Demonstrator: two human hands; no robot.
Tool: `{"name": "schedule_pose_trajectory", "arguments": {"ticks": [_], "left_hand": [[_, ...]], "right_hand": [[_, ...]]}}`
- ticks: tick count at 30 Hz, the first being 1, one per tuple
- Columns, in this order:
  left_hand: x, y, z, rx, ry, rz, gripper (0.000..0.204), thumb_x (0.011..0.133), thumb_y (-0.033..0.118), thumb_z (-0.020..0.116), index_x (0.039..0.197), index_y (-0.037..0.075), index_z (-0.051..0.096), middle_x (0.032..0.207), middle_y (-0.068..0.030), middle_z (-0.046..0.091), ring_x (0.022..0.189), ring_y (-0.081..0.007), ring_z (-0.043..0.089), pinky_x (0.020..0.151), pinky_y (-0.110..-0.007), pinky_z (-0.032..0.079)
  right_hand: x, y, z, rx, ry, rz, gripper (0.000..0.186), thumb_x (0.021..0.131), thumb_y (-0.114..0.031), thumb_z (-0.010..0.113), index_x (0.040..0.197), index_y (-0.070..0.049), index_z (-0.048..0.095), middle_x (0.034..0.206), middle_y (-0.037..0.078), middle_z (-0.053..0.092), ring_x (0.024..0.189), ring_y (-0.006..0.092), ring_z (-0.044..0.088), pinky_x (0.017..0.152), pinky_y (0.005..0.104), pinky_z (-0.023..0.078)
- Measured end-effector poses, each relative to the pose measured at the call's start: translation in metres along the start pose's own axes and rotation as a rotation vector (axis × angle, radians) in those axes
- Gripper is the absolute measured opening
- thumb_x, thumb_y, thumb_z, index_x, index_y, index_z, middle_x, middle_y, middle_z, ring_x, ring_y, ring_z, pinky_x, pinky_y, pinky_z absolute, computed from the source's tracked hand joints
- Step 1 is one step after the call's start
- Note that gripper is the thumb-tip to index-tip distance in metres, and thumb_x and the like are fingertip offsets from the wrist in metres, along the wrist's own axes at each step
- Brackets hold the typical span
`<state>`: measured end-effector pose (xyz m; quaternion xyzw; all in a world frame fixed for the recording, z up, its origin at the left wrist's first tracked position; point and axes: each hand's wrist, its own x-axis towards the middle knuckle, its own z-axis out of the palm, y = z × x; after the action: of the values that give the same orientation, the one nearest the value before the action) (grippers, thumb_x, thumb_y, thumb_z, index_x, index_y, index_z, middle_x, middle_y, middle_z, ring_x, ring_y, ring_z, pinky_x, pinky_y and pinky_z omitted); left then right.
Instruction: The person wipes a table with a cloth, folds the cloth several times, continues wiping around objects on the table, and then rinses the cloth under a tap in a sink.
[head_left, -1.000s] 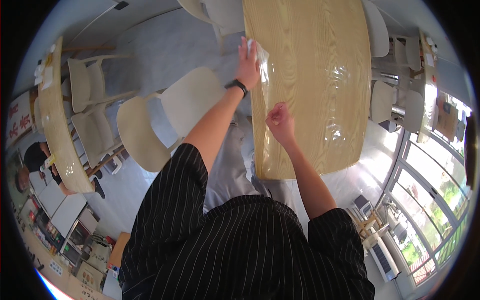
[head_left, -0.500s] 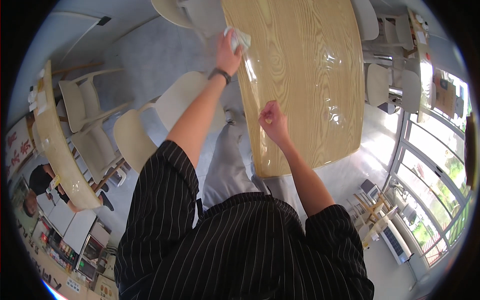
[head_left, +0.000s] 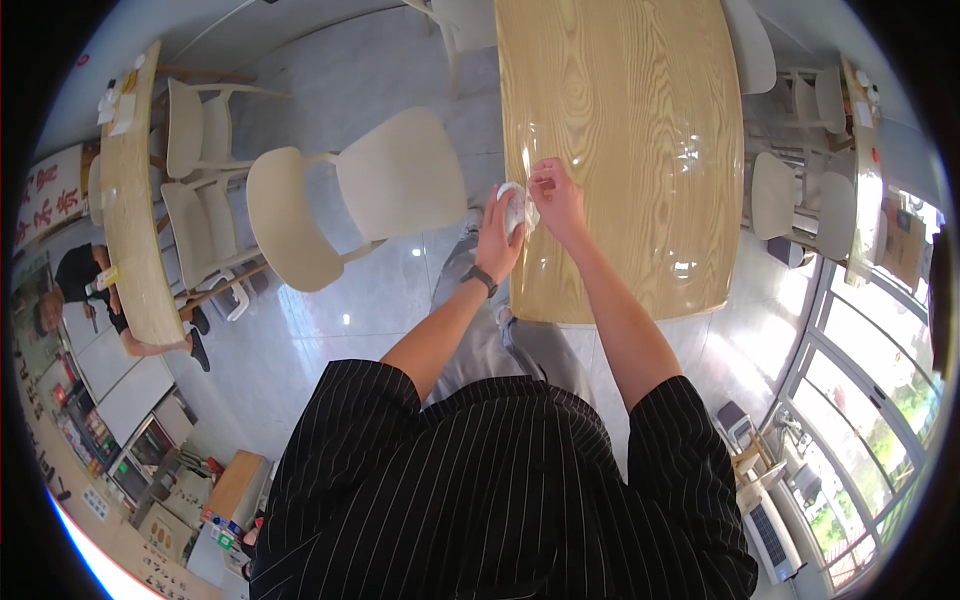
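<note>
At the left edge of the wood-grain table (head_left: 630, 130), my left hand (head_left: 500, 235) is closed around a crumpled white cloth (head_left: 514, 205), which may be a tissue. Right beside it, my right hand (head_left: 558, 200) has its fingers pinched together next to the cloth's right side. What those fingertips hold, if anything, is too small to tell. A glossy clear cover lies over the tabletop, with light glinting off it near both hands.
A beige chair (head_left: 405, 175) stands left of the table, with more chairs behind it. Another table (head_left: 140, 220) runs along the far left, where a person in black (head_left: 85, 275) sits. Chairs (head_left: 775, 195) line the right side, near large windows (head_left: 860, 400).
My left hand has come back toward me with the cloth, from farther up the table's left edge. My right hand has moved up slightly, and the two hands now meet.
</note>
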<state>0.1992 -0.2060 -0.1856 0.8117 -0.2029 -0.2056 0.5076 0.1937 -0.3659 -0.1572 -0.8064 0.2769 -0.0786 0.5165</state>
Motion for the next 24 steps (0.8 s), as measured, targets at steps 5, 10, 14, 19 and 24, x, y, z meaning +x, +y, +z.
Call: {"name": "schedule_pose_trajectory", "arguments": {"ticks": [5,10,14,19,24], "left_hand": [[-0.062,0.003,0.004,0.016,0.019,0.023,0.064,0.088,0.005,0.067,0.146,0.004,0.04,0.156,-0.0261,0.037,0.139,-0.0461,0.04,0.116,-0.047,0.036],[-0.117,-0.001,0.009,0.034,0.018,-0.005,0.063,0.088,0.002,0.066,0.146,0.006,0.041,0.154,-0.0234,0.039,0.14,-0.0443,0.041,0.115,-0.045,0.037],[-0.151,0.0,0.012,0.04,0.025,0.011,0.063,0.087,0.003,0.067,0.145,0.004,0.042,0.148,-0.023,0.047,0.136,-0.043,0.046,0.113,-0.045,0.039],[-0.187,-0.002,0.011,0.05,0.001,-0.048,0.061,0.086,0.002,0.067,0.143,0.006,0.044,0.144,-0.0197,0.052,0.133,-0.0401,0.049,0.112,-0.044,0.041],[-0.209,-0.004,-0.007,0.085,-0.03,-0.098,0.059,0.085,0.002,0.069,0.141,0.007,0.049,0.134,-0.0183,0.062,0.124,-0.0388,0.059,0.105,-0.042,0.047]], "right_hand": [[-0.045,0.012,-0.02,0.012,-0.06,0.009,0.029,0.087,-0.004,0.07,0.114,-0.006,0.061,0.1,0.01,0.071,0.079,0.0201,0.07,0.07,0.0322,0.058],[-0.094,0.025,-0.03,-0.039,-0.076,-0.008,0.032,0.086,-0.008,0.072,0.116,-0.007,0.061,0.104,0.01,0.071,0.081,0.0198,0.068,0.072,0.0327,0.057],[-0.119,0.032,-0.034,-0.039,-0.099,-0.015,0.034,0.085,-0.009,0.073,0.117,-0.007,0.062,0.105,0.01,0.07,0.083,0.0203,0.068,0.074,0.0336,0.056],[-0.147,0.031,-0.036,-0.105,-0.113,-0.114,0.037,0.086,-0.012,0.073,0.121,-0.009,0.062,0.112,0.011,0.069,0.089,0.0255,0.068,0.08,0.038,0.056],[-0.176,0.032,-0.036,-0.198,-0.18,-0.182,0.042,0.086,-0.015,0.072,0.126,-0.009,0.062,0.124,0.012,0.065,0.112,0.0303,0.063,0.096,0.0422,0.052]]}}
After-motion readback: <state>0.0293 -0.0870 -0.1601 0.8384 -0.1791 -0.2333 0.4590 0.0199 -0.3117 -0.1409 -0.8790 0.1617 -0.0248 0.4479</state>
